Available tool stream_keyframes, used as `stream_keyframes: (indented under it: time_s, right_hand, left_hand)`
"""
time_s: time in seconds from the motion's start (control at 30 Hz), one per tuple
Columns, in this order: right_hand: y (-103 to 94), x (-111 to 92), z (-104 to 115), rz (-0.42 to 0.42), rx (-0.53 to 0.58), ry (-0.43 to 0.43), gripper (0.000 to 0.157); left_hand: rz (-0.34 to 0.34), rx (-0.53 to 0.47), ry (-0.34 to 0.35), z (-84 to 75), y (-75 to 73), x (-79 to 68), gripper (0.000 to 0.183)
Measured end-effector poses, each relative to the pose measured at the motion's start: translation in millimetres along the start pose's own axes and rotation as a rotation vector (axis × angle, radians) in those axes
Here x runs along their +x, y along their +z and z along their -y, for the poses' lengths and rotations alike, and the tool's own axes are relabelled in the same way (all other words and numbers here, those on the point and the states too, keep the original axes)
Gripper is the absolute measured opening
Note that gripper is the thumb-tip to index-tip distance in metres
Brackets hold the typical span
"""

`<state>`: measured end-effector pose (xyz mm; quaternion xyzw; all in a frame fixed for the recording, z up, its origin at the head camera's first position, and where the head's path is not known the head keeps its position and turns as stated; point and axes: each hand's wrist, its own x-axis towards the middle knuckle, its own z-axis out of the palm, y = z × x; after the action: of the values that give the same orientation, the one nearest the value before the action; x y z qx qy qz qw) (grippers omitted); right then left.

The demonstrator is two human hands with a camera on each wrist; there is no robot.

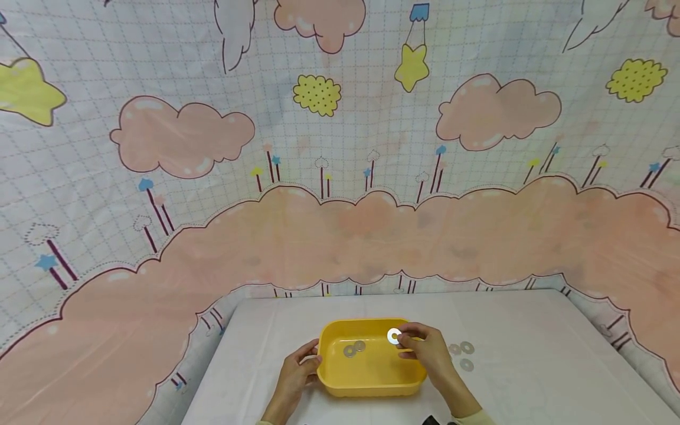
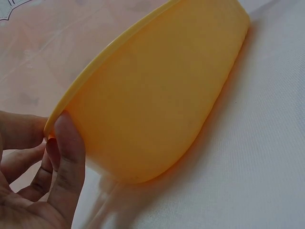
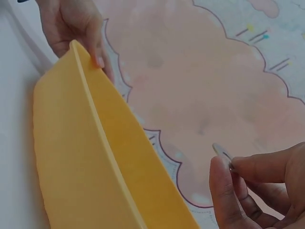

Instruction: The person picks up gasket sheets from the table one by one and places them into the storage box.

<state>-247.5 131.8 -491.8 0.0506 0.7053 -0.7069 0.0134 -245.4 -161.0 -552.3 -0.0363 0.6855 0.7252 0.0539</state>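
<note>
A yellow plastic basin [image 1: 372, 389] sits on the white table, with two metal washers [image 1: 349, 351] lying inside toward its left. My left hand [image 1: 295, 372] pinches the basin's left rim; in the left wrist view the thumb [image 2: 69, 157] lies along the outer wall. Over the basin's right side, my right hand [image 1: 427, 348] pinches a flat metal washer [image 1: 394, 336] between thumb and fingertips. The right wrist view shows that washer [image 3: 221, 151] nearly edge-on, above the level of the rim.
To the right of the basin, several more washers [image 1: 467, 365] lie loose on the white tabletop [image 1: 531, 342]. Behind the table hangs a cloth [image 1: 372, 236] printed with clouds and stars. A dark object [image 1: 432, 420] shows at the bottom edge near the right sleeve.
</note>
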Motion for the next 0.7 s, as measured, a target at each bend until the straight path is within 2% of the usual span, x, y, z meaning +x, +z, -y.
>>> stream_keyframes:
  time_s: [0.47,0.7]
  right_hand:
    - [27.0,2,-10,0.107,0.008,-0.018,0.024]
    - [39.1,3,-15,0.128,0.028,-0.01,0.024]
  left_hand:
    - [0.004,0.0,-0.014,2.4,-0.7,0.9,0.057]
    - [0.002,0.011,-0.02,0.6,-1.1,1.2,0.059]
